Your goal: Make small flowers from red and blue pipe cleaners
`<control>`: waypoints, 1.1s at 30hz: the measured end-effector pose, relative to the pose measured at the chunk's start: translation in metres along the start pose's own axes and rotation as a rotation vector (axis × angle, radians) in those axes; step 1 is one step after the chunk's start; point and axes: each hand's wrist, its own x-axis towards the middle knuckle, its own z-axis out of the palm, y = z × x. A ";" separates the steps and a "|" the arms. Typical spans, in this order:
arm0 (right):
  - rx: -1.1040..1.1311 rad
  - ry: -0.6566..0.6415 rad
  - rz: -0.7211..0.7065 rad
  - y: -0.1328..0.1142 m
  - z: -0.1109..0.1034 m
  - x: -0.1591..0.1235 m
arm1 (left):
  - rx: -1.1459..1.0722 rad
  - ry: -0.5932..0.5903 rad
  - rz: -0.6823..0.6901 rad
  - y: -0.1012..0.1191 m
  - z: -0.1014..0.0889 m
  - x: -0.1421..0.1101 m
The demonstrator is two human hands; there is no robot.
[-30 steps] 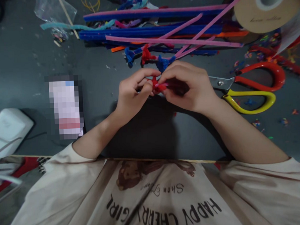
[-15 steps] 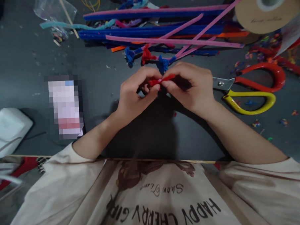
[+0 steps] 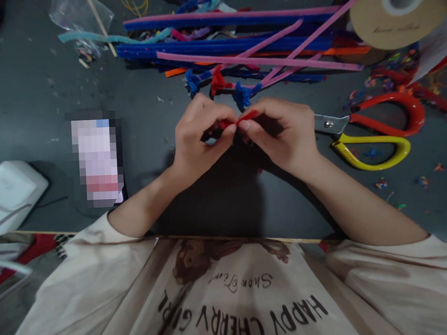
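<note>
Both hands meet over the middle of the dark table (image 3: 38, 91), pinching one short red pipe cleaner (image 3: 245, 117). My left hand (image 3: 198, 136) is closed on its left end, thumb against fingertips. My right hand (image 3: 281, 133) grips the right end the same way. Most of the red piece is hidden under the fingers. Just beyond the knuckles lie small twisted pipe-cleaner shapes, blue (image 3: 192, 81), red (image 3: 217, 82) and blue (image 3: 243, 95).
A heap of long blue, pink and orange pipe cleaners (image 3: 225, 46) lies at the back. Red-and-yellow scissors (image 3: 373, 134) sit right of my right hand. A ribbon spool (image 3: 394, 17) is at far right, a white box (image 3: 12, 194) at left, a plastic bag (image 3: 81, 15) at the back left.
The hands have turned the red piece from a bunched clump into a flatter strip between the fingertips, and both hands shifted slightly away from me.
</note>
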 end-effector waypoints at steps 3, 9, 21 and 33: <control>0.065 -0.002 0.056 -0.002 0.002 -0.001 | 0.001 0.035 0.029 -0.001 0.000 0.000; 0.290 -0.025 0.175 -0.004 0.004 0.000 | 0.055 0.030 -0.002 -0.003 0.000 0.001; 0.768 -0.237 0.515 -0.004 0.002 0.006 | 0.163 -0.028 0.143 -0.013 -0.002 -0.004; -0.320 -0.098 -0.220 0.018 -0.014 0.009 | 0.130 0.028 0.069 -0.009 0.000 0.003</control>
